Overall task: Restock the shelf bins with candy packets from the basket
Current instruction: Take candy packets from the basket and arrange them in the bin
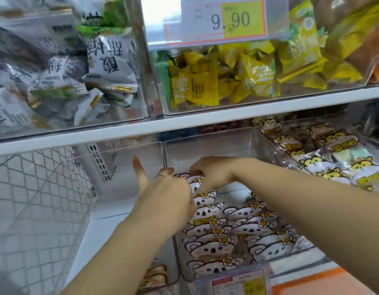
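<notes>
STOCKING THE KOALA ROW: A person's two hands work at the back of a clear bin (pixel 216 150) beneath the upper shelf (pixel 227 116), setting koala-face packets (pixel 207 228) into upright rows. The right hand (pixel 212 173) curls over the rearmost packet of the left row and grips its top edge. The left hand (pixel 169 188) lies against that row's side with the thumb stuck out. Its fingertips are hidden, so it cannot be told whether they pinch a packet or only steady the stack. The wire basket (pixel 35 199) stands just left of the bin, its contents out of sight. The bin looks about half filled, with bare floor behind the hands. To do this step well, the packet should probably go in standing, face forward, tight against the one ahead — the left hand bracing the row so that it does not topple back into the empty space when the right lets go.
</notes>
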Tool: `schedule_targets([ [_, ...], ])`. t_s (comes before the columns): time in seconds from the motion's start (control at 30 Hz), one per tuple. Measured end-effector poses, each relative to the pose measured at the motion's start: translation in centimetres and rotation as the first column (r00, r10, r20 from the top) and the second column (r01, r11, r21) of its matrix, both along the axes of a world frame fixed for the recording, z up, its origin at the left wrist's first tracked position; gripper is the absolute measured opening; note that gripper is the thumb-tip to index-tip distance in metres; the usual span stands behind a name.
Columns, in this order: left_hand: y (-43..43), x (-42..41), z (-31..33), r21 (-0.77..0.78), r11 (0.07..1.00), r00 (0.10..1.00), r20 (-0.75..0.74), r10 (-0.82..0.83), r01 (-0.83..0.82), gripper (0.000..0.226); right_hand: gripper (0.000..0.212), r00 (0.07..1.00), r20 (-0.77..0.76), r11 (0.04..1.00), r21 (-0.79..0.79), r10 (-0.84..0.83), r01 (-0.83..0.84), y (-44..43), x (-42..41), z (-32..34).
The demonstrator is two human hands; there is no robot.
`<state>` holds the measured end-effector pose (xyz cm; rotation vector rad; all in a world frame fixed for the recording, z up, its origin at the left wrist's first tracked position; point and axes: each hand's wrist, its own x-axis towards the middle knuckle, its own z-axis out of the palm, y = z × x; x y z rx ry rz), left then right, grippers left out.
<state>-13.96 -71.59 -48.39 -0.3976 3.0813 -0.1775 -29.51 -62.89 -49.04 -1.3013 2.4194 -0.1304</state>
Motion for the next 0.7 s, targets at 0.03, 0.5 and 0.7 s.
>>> schedule_targets([
  [0.03, 0.0, 0.0, 0.1, -0.017, 1.000, 1.000, 0.008, 0.001, 0.000, 0.024, 0.075, 0.997, 0.069, 0.998, -0.035, -0.040, 0.043, 0.2, -0.1, 0.1],
  [0.5, 0.6, 1.1, 0.8, -0.017, 0.998, 0.994, -0.090, -0.070, 0.068, 0.071, 0.048, 0.763, 0.566, 0.870, -0.151, -0.313, 0.469, 1.4, 1.1, -0.4],
  [0.7, 0.5, 1.1, 0.9, -0.051, 0.996, 0.997, -0.008, -0.073, 0.072, 0.045, 0.032, 0.667, 0.696, 0.834, -0.183, -0.264, 0.521, 1.3, 1.0, -0.8],
])
